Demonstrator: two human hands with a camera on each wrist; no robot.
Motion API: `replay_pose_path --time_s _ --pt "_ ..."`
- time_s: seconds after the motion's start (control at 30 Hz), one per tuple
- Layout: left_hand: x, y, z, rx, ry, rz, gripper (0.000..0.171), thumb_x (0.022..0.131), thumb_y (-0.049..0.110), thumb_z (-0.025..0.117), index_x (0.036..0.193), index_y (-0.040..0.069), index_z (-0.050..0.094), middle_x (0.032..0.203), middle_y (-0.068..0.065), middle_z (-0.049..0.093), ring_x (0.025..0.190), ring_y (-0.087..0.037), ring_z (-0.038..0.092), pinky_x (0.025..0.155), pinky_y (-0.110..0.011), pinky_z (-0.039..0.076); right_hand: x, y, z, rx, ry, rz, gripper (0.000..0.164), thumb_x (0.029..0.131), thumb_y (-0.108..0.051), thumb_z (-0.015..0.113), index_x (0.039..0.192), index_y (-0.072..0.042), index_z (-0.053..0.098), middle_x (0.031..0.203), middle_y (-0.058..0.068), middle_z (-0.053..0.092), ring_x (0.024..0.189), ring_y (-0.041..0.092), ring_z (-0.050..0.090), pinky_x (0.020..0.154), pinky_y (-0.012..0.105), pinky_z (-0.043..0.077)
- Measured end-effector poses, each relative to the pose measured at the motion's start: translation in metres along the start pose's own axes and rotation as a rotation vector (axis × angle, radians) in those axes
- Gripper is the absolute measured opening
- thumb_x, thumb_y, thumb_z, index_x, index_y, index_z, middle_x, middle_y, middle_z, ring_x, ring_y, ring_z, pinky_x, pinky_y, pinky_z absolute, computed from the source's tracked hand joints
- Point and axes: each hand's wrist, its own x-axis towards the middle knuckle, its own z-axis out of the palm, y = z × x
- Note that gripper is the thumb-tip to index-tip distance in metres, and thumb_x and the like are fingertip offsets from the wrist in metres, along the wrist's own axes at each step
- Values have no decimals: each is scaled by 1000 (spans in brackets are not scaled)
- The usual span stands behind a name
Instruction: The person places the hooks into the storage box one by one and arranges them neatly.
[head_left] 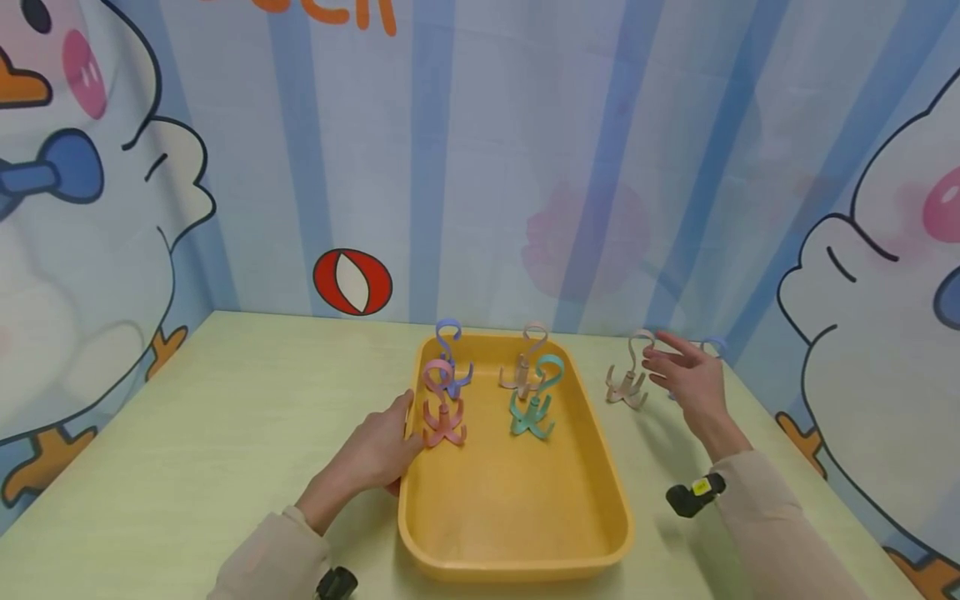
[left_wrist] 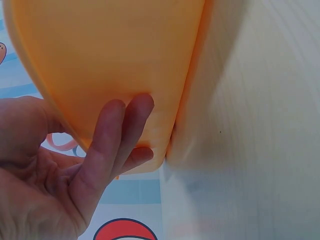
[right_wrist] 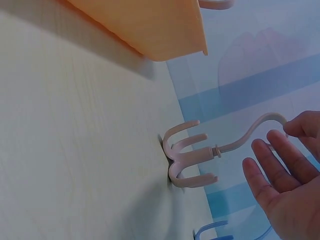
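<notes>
My left hand (head_left: 378,446) grips the left wall of a yellow tray (head_left: 517,571), thumb over the rim and fingers against the outer side in the left wrist view. To the tray's right, my right hand (head_left: 692,387) pinches the curved top of a beige multi-prong hook hanger (right_wrist: 195,157) between thumb and forefinger. Its pronged base is down at the table, with the other fingers spread beside the stem. Inside the tray stand a pink hook hanger (head_left: 444,427), a purple one (head_left: 452,383), another beige one (head_left: 521,382) and a teal one (head_left: 532,417).
A blue hook hanger (right_wrist: 212,230) stands at the far right, mostly hidden behind my right hand in the head view. The pale wooden table (head_left: 225,417) ends at a striped cloth backdrop (head_left: 487,167) with cartoon birds on both sides.
</notes>
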Motion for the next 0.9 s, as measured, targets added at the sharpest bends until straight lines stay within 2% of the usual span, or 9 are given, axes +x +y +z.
replay_pose_path --time_s 0.13,0.4,0.6,0.77,0.83,0.9 --pt "0 -1 0 3 4 5 68 94 20 53 151 5 19 81 -10 59 44 -17 60 42 -30 51 1 3 0 -40 5 4 52 91 -8 61 141 -7 47 98 -4 72 88 9 70 78 26 56" --pt "1 -2 0 4 13 14 68 93 19 53 151 5 20 82 -11 60 43 -17 60 41 -30 51 3 7 0 -12 6 41 57 88 -5 63 142 -6 44 94 -5 72 86 13 71 78 29 56" --pt "1 -2 0 1 15 19 67 93 19 53 151 6 21 83 -11 60 43 -17 60 41 -30 51 7 5 0 -37 8 73 58 89 -8 63 144 -7 42 97 -6 71 87 9 70 80 30 56" --pt "0 -2 0 4 17 23 66 94 20 52 151 6 20 82 -11 61 42 -17 59 41 -30 51 12 2 2 -41 -9 86 62 89 -10 64 146 -8 39 93 -14 68 89 5 68 83 31 55" --pt "1 -2 0 4 18 24 65 94 19 52 150 6 21 82 -11 61 42 -17 59 41 -30 51 14 3 2 -67 -14 96 65 89 -11 65 147 -9 37 104 -6 69 91 3 67 85 32 54" --pt "0 -2 0 10 21 26 66 94 20 52 150 6 21 81 -10 61 42 -16 59 41 -30 51 16 3 2 -92 -21 102 67 89 -13 65 148 -10 34 119 7 65 92 2 66 87 34 53"
